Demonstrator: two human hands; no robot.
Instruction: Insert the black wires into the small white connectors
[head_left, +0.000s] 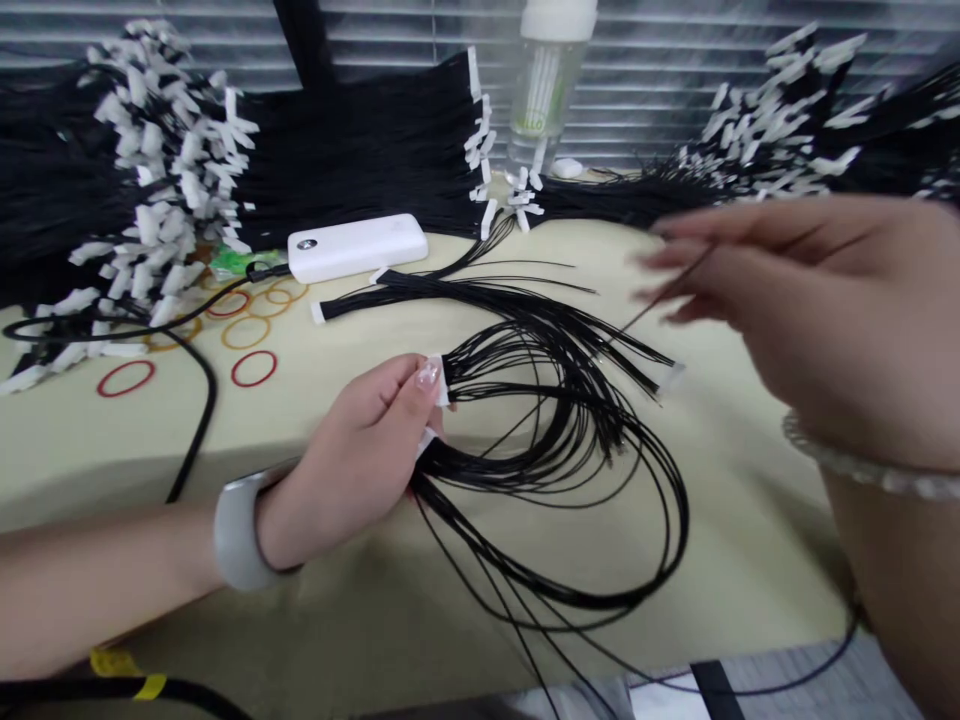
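My left hand (360,450) pinches the white-taped ends of a looped bundle of thin black cords (570,440) that lies on the beige table (750,520). The loop curves out to the right and back under the hand. Raised above the table at the right, my right hand (810,300) is blurred, with its fingertips closed on a single thin black cord (660,295) that runs down toward the bundle. A second straight bundle with a white tab (390,290) lies just behind the loop.
Big heaps of black cords with white tabs (172,170) fill the back left, centre and right (780,130). A white power bank (356,247) with a black cable (199,400), coloured rubber bands (247,330) and a clear bottle (544,90) are also on the table.
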